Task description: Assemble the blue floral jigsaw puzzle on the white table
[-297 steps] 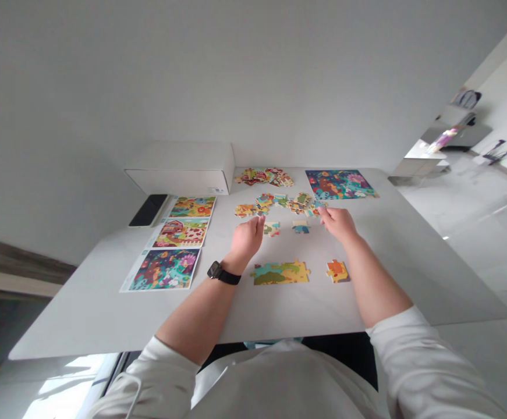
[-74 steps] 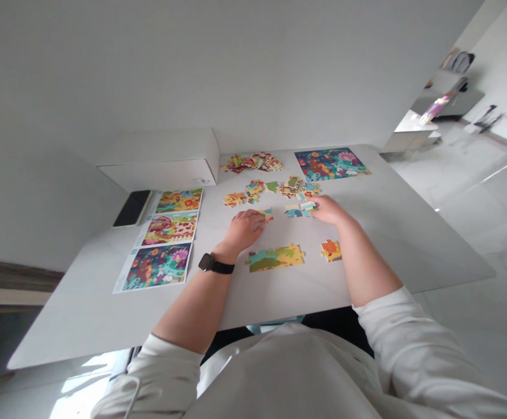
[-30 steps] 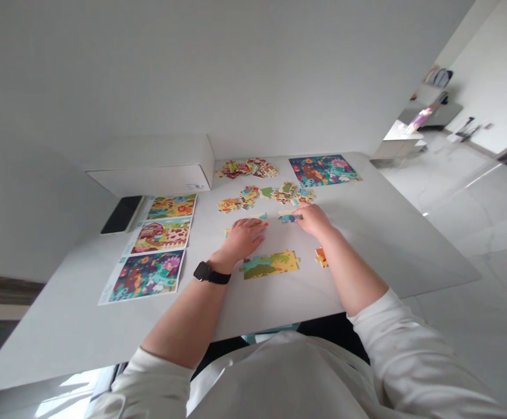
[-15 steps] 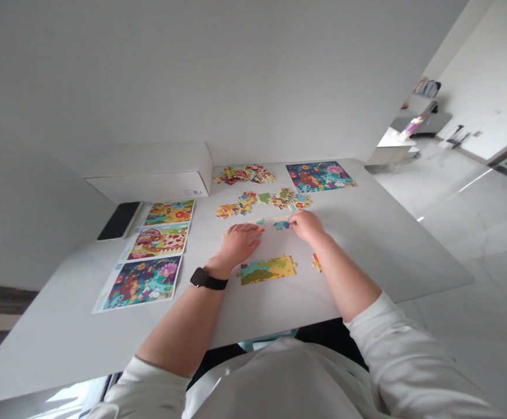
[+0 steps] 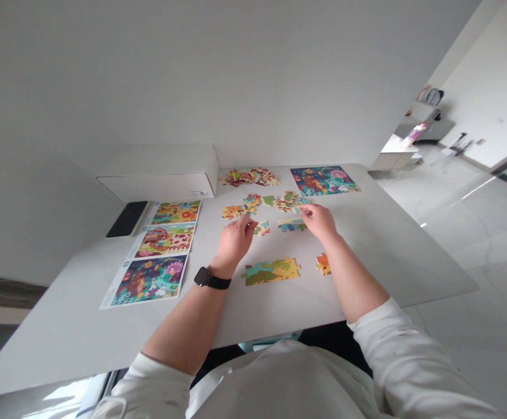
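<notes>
My left hand (image 5: pixel 234 238), with a black watch (image 5: pixel 209 277) on its wrist, is lifted off the white table (image 5: pixel 388 244). Its fingers are curled together just short of the loose puzzle pieces (image 5: pixel 264 203). A small piece (image 5: pixel 261 228) lies right of its fingertips. My right hand (image 5: pixel 317 221) has its fingers bent and pinched on a piece at the near right edge of that loose pile. A joined pair of blue pieces (image 5: pixel 290 224) lies between my hands. Nearer me lie a joined green-and-yellow strip (image 5: pixel 271 271) and an orange piece (image 5: pixel 322 263).
Three picture cards (image 5: pixel 161 247) lie in a column at the left, beside a black phone (image 5: pixel 126 219) and a white box (image 5: pixel 161 174). At the back lie a second heap of pieces (image 5: pixel 248 176) and a finished dark-blue puzzle (image 5: pixel 323 179). The table's near edge is by my body.
My left hand has lifted from lying flat on the table and curled its fingers, uncovering the small piece. My right hand has let go of the blue pair and reached to the pile.
</notes>
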Available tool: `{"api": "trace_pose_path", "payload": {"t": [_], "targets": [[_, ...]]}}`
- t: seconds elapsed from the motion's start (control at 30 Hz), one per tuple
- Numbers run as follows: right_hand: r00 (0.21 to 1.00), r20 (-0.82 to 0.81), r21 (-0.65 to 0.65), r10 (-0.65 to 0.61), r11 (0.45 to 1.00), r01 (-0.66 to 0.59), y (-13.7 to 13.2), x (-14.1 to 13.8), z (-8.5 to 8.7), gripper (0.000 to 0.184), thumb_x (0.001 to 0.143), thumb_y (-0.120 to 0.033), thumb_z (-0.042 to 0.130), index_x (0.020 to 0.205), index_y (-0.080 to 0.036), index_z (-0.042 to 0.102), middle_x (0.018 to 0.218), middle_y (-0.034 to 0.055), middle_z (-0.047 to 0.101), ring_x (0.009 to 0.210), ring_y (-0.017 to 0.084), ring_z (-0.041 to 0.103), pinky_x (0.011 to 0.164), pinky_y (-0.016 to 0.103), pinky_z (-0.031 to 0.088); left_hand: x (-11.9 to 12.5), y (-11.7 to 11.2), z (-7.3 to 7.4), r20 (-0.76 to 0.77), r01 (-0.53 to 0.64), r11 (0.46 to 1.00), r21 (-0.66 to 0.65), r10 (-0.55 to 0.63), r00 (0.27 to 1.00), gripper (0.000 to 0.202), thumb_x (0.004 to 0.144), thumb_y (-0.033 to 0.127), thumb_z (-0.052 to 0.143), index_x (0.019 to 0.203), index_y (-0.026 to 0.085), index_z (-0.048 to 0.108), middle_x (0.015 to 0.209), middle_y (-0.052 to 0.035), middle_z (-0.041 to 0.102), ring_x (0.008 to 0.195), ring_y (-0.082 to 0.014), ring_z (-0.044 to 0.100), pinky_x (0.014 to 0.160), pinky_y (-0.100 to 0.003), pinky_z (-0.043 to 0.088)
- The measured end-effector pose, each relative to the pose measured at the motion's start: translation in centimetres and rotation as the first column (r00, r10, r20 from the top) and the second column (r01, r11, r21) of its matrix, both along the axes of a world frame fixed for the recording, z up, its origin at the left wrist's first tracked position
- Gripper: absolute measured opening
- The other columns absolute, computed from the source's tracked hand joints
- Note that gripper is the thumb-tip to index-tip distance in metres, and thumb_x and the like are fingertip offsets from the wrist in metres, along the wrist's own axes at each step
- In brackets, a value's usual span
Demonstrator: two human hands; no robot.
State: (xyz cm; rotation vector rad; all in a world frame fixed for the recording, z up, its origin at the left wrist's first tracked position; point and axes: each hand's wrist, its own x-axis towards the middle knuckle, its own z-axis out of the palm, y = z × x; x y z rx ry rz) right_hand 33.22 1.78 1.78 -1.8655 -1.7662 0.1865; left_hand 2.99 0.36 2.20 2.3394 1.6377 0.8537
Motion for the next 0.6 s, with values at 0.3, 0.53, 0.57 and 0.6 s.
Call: {"api": "trace_pose_path", "payload": {"t": [0.3,0.53,0.57,0.6], "targets": [[0.995,-0.028,-0.110,-0.091,0.990,0.088,6.0,1.4,1.5,0.030,0.100,-0.026,0.065,0.125,-0.023,0.082,0.122,0.0087,0.085,0.112,0.023,0.078,0.104,0.034,0.057,-1.2,-0.3,1.6,0.202,-0.184,0.980,-0.075,0.196,0.960,0.059,0.117,0.052,0.026,0.087,0.023,0.068,0.074,-0.0079,0.069,0.075,-0.0252,0.069,0.070,-0.034,0.039],[0.987,0.159,-0.222,-0.032,0.973,0.068,11.1,-0.7,1.0,0.035,0.097,-0.026,0.072,0.130,-0.020,0.080,0.130,0.0131,0.082,0.123,0.028,0.076,0.107,0.036,0.055,-3.3,0.8,1.8,0.464,-0.246,0.968,-0.052,0.241,0.852,0.075,0.115,0.065,0.007,0.088,0.024,0.064,0.078,-0.0063,0.068,0.075,-0.0225,0.065,0.070,-0.033,0.042],[0.985,0.172,-0.241,-0.023,0.968,0.065,11.4,-0.9,0.7,0.036,0.095,-0.026,0.074,0.130,-0.020,0.080,0.130,0.0137,0.082,0.123,0.028,0.076,0.107,0.037,0.055,-3.4,0.8,1.8,0.473,-0.249,0.968,-0.043,0.239,0.848,0.075,0.115,0.065,0.006,0.089,0.024,0.064,0.078,-0.0063,0.068,0.075,-0.0223,0.064,0.070,-0.033,0.042],[0.984,0.178,-0.255,-0.019,0.965,0.065,11.6,-1.1,0.5,0.037,0.094,-0.027,0.076,0.130,-0.021,0.080,0.131,0.0141,0.082,0.123,0.029,0.076,0.107,0.038,0.055,-3.5,0.8,1.8,0.477,-0.249,0.968,-0.032,0.234,0.847,0.075,0.115,0.065,0.007,0.089,0.024,0.064,0.078,-0.0063,0.068,0.075,-0.0221,0.064,0.070,-0.033,0.041]]}}
